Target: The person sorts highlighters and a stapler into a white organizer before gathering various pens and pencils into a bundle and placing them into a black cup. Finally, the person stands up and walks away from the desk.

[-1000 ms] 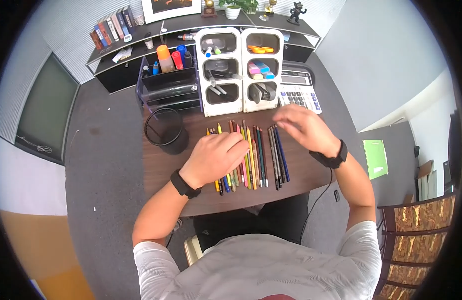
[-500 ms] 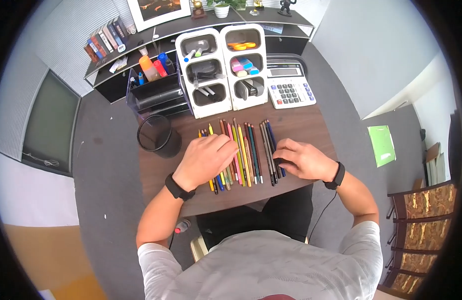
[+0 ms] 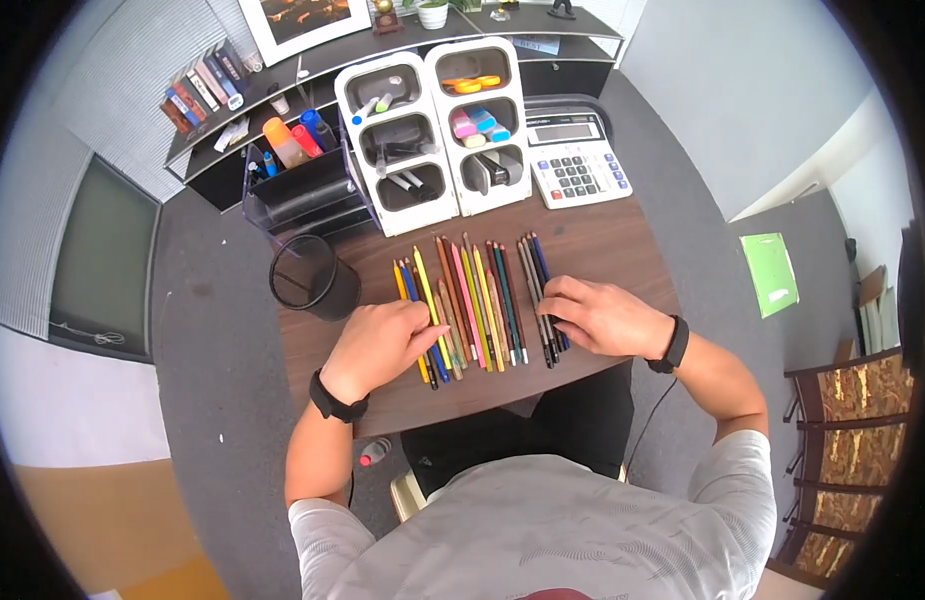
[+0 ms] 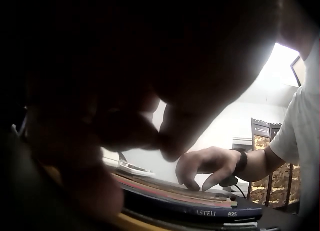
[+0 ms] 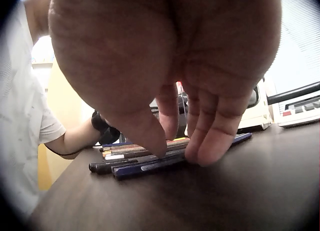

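Colored pencils lie in a loose row across the brown table, the yellow and blue ones [image 3: 420, 290] at the left, pink and green ones [image 3: 471, 300] midway, and grey and dark blue ones [image 3: 536, 262] at the right. My left hand [image 3: 383, 340] is over the left end of the row, its thumb reaching across the pencils. Close up, a dark blue pencil [image 4: 200, 212] with printed lettering lies beneath those fingers. My right hand [image 3: 608, 318] reaches down to the right end, where thumb and fingertips touch a dark blue pencil [image 5: 150, 167] beside a black one [image 5: 107, 167].
A black mesh pen cup [image 3: 333, 290] stands left of the pencils. Behind are a dark organizer [image 3: 313, 195] with markers, a white rack [image 3: 448, 190] holding scissors, erasers and a stapler, and a calculator [image 3: 580, 175]. The table's front edge [image 3: 463, 405] borders the person's lap.
My left hand has shifted left from the middle pencils to the left end. My right hand has come down from the air to the dark pencils at the right.
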A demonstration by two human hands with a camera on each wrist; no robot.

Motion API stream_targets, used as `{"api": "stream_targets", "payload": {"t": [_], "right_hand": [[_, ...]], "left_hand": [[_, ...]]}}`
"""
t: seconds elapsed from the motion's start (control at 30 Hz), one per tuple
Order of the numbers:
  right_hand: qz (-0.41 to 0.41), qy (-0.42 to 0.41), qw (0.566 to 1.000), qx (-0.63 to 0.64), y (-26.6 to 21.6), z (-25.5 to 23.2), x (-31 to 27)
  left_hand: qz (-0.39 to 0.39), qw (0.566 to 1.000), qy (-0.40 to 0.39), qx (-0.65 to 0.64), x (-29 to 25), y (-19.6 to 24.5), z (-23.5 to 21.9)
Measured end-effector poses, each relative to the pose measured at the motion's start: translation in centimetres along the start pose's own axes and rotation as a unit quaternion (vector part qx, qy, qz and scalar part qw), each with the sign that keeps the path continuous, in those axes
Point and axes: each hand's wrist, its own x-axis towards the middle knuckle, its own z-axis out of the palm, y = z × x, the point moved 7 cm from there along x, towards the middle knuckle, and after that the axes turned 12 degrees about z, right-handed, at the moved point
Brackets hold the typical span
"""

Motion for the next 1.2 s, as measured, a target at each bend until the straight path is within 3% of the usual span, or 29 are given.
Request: {"api": "stream_targets", "payload": {"t": [0.17, 0.97, 1.2], "right_hand": [[0.01, -0.014, 1.0, 0.0, -0.3, -0.2, 0.3], [-0.015, -0.012, 0.999, -0.048, -1.1, 0.2, 1.1], [0.08, 0.07, 0.993, -0.051, 0.2, 0.8, 2.1]], "left_hand": [[-0.009, 0.999, 0.027, -0.029, -0.5, -1.0, 0.4], [-0.02, 0.999, 0.015, 0.019, -1.3, -1.2, 0.3], [-0.007, 0.999, -0.001, 0.037, -1.1, -1.0, 0.6]]}}
